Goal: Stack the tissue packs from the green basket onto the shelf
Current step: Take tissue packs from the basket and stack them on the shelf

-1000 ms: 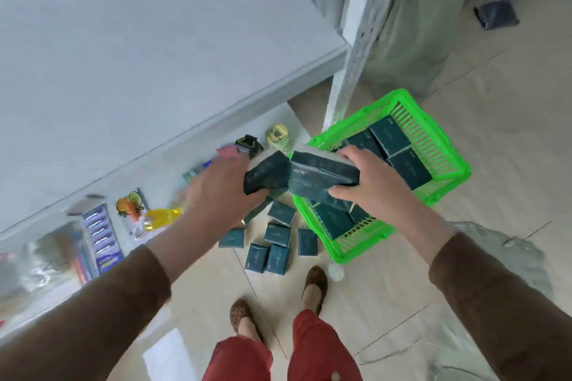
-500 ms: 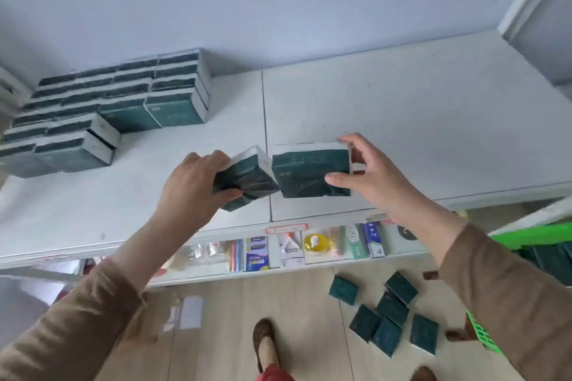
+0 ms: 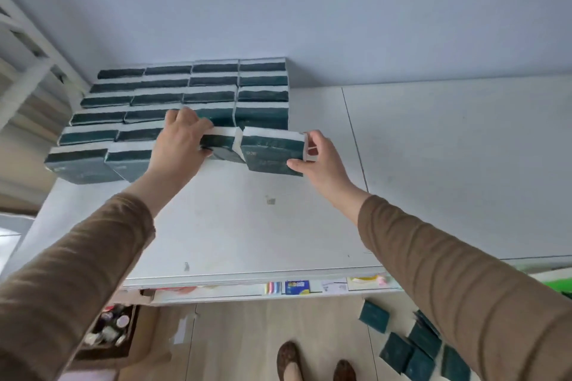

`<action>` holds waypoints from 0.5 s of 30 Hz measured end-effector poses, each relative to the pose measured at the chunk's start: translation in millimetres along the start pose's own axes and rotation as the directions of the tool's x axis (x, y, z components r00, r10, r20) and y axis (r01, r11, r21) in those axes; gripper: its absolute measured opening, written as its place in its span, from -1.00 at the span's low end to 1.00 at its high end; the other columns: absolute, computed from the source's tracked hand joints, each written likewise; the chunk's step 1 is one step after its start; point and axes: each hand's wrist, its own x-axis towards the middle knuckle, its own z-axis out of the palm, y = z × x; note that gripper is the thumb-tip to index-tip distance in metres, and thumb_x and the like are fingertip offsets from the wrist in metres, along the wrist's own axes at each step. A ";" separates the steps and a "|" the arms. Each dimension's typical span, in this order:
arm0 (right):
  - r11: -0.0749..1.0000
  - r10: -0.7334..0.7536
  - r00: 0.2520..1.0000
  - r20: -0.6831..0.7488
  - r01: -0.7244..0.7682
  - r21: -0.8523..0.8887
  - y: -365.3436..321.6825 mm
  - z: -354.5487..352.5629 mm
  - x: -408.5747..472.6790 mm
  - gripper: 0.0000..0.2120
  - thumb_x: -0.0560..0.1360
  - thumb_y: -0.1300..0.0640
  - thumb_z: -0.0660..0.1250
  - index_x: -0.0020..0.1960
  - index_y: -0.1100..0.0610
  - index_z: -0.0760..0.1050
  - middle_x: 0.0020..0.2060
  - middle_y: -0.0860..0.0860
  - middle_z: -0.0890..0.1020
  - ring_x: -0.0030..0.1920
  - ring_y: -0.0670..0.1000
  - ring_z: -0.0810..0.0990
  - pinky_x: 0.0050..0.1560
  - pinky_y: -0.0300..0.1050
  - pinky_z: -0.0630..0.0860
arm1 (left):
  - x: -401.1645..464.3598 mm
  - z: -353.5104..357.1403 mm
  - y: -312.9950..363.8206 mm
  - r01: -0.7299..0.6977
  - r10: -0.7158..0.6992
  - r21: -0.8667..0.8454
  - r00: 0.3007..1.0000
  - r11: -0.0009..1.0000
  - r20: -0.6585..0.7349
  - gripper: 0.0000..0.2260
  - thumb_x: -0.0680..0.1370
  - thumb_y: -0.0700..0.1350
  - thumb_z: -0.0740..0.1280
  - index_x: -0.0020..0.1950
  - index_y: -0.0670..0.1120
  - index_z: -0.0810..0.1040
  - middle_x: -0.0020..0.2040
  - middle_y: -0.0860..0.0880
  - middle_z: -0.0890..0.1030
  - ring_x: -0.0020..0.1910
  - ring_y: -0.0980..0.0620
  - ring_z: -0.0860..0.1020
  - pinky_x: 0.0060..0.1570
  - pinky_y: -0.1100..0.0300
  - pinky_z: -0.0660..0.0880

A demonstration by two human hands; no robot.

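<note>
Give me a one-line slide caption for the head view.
Left hand and right hand each set a tissue pack beside the stack on the shelf.

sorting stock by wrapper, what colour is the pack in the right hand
Dark teal-green with a white top edge, on the pack in the right hand; the head view shows it.

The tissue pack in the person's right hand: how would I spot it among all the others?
Start at the white shelf, where dark green packs are stacked against the wall at the left. In front of that block's right end, the right hand grips one tissue pack. It alone is the farthest right of the front row.
</note>
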 end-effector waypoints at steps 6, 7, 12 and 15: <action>0.998 -0.022 0.997 -0.074 0.017 -0.061 3.3 29.8 33.5 -0.63 0.43 0.16 0.50 0.17 0.10 0.45 -0.10 -0.05 0.41 -0.12 0.01 0.53 -0.10 -0.21 0.46 | 17.3 20.3 -19.4 0.076 -0.077 0.044 0.997 0.996 0.008 -0.57 0.42 -0.09 0.53 0.20 -0.16 0.48 0.11 -0.16 0.41 0.07 -0.19 0.42 0.06 -0.09 0.52; 0.997 -0.014 0.997 -0.081 0.008 -0.075 4.8 33.2 37.3 -0.60 0.44 0.14 0.50 0.21 0.07 0.44 -0.03 -0.02 0.39 -0.11 0.00 0.53 -0.04 -0.21 0.46 | 18.5 21.2 -18.9 0.080 -0.080 0.034 0.997 0.996 0.002 -0.55 0.43 -0.09 0.53 0.22 -0.15 0.45 0.12 -0.16 0.41 0.08 -0.18 0.43 0.07 -0.08 0.52; 0.994 0.034 0.992 -0.124 -0.046 -0.099 1.9 47.4 52.4 -0.56 0.48 0.06 0.47 0.28 0.06 0.40 0.05 0.05 0.39 -0.15 -0.05 0.46 -0.15 -0.25 0.37 | 28.0 22.0 -17.5 0.049 -0.050 0.064 0.999 0.997 0.010 -0.56 0.43 -0.12 0.53 0.15 -0.13 0.35 0.07 -0.15 0.44 0.07 -0.18 0.44 -0.02 -0.06 0.52; 0.997 0.055 0.988 -0.142 -0.063 -0.050 2.9 53.4 56.2 -0.56 0.46 0.10 0.48 0.25 0.07 0.37 -0.09 0.00 0.50 -0.18 -0.05 0.49 -0.26 -0.27 0.31 | 29.9 25.7 -19.9 -0.001 -0.004 0.140 0.999 0.990 0.038 -0.58 0.40 -0.15 0.54 0.11 -0.12 0.38 0.03 -0.14 0.45 0.03 -0.19 0.42 -0.07 -0.07 0.48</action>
